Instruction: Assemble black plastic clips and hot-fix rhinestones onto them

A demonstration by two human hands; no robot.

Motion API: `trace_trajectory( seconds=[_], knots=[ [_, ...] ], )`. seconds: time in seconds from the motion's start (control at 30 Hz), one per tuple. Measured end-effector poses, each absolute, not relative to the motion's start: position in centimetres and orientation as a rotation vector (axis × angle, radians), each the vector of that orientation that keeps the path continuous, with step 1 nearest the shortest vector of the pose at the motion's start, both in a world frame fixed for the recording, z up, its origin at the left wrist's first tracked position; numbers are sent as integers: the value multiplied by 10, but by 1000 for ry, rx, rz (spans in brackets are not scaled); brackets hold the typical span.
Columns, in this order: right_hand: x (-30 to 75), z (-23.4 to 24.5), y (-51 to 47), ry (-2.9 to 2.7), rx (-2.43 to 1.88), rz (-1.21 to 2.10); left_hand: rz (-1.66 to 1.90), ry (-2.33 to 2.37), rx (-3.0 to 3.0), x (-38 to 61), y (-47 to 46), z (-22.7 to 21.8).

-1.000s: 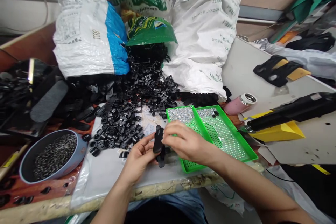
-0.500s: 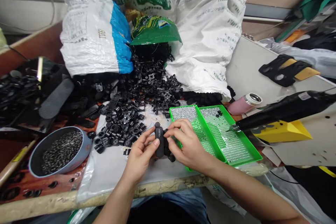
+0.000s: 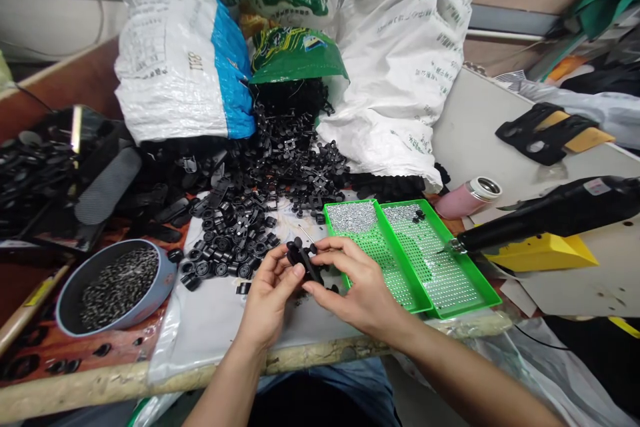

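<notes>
Both hands meet over the white sheet at the table's front. My left hand (image 3: 269, 297) pinches the lower end of a long black plastic part (image 3: 301, 261), thumb on top. My right hand (image 3: 354, 282) grips the same part from the right with curled fingers. The part lies tilted, its upper end pointing up-left. Just behind it lies a heap of small black round plastic pieces (image 3: 227, 250). A green perforated tray (image 3: 440, 277) with small silver screws stands right beside my right hand.
A grey bowl (image 3: 80, 280) of small metal bits sits front left. Woven sacks (image 3: 175, 67) and a spill of black parts (image 3: 295, 153) fill the back. A pink flask (image 3: 467, 197) and a black power tool (image 3: 550, 213) on a yellow rest lie right.
The black part has turned from upright to tilted up-left in both hands. My right fingers shifted lower along it. The view moved slightly.
</notes>
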State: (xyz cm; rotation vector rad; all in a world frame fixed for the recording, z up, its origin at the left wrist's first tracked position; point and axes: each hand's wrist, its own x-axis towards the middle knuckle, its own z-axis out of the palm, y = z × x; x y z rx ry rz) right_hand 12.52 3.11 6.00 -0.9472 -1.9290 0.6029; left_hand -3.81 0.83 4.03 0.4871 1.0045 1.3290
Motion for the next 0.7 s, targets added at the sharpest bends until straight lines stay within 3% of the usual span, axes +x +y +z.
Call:
trace_trajectory(
  seconds=[0.27,0.7],
  knots=[
    [124,71,30,-2054,-879,196,1388,1031,432,-37,9,39],
    [122,57,20,-2048,-818,328,1386,1066,421,-40,9,40]
  ],
)
